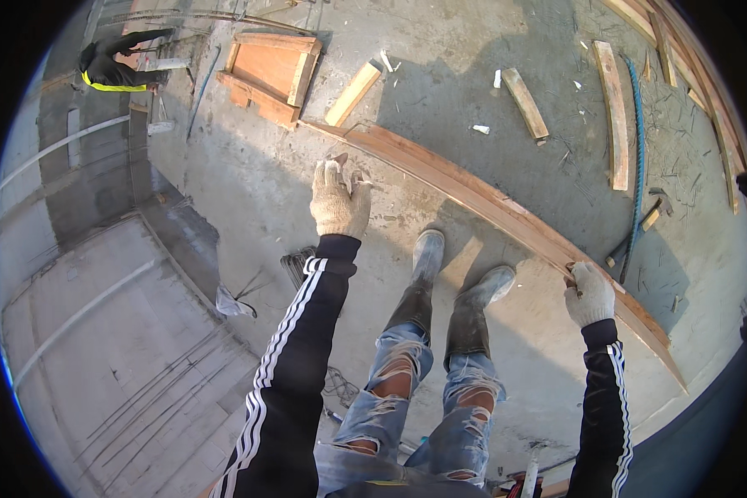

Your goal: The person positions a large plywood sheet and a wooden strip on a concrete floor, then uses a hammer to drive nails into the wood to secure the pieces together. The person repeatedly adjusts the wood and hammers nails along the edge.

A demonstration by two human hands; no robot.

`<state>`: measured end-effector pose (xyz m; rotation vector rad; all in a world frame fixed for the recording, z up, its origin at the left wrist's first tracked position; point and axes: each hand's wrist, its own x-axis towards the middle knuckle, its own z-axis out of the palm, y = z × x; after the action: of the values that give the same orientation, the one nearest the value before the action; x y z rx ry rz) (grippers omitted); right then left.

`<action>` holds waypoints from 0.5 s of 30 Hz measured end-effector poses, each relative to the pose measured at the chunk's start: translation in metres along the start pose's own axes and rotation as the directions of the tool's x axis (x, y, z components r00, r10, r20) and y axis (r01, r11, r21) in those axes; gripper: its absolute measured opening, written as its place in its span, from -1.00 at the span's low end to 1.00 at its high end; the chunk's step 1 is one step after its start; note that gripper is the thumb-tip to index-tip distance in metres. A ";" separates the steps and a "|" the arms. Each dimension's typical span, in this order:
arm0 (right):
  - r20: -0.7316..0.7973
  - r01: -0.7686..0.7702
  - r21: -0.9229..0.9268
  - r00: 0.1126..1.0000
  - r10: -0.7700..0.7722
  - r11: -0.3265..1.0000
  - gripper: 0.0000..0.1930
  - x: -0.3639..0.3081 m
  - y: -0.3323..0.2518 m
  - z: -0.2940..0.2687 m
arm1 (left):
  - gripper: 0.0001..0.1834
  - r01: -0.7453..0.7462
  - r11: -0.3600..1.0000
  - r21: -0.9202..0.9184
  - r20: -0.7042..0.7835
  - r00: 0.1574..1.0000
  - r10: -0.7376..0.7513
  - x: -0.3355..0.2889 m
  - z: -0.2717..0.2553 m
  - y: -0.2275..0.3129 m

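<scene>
A long wooden plank (473,203), made up of boards set along each other, runs slantwise across the concrete floor before my boots. Around its near edge, toward the right end, the fingers of my right hand (591,295) are closed. My left hand (340,197) hovers just short of the plank's left part, thumb and fingers apart, holding nothing. Both hands wear knitted cream gloves, with bare fingertips showing on the left one. Whether the plank's right end is lifted off the floor I cannot tell.
A wooden frame panel (267,73) lies beyond the plank's left end. Loose timber offcuts (526,104), a longer board (612,116), a blue-green bar (639,158) and a hammer-like tool (652,217) lie beyond. Another person (124,62) bends at far left, past a floor edge.
</scene>
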<state>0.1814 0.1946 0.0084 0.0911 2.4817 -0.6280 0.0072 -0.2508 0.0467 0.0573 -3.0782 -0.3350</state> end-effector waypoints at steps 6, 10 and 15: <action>-0.104 -0.081 -0.164 0.992 0.065 0.983 -0.59 0.022 -0.033 -0.003 | -0.56 0.125 0.992 0.030 0.353 0.927 -0.127 0.061 0.010 -0.094; -0.181 -0.055 -0.085 0.983 0.039 0.995 -0.60 0.047 -0.065 -0.005 | -0.57 0.291 0.938 -0.186 0.464 0.868 -0.177 0.074 0.025 -0.108; -0.119 -0.090 0.024 0.989 0.093 0.996 -0.66 0.087 -0.125 -0.004 | -0.60 0.441 0.795 -0.417 0.531 0.828 -0.181 0.085 0.036 -0.100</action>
<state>0.0815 0.0796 0.0159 0.2556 2.5701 -0.6235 -0.0763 -0.3440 -0.0061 0.5691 -3.2757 -1.3981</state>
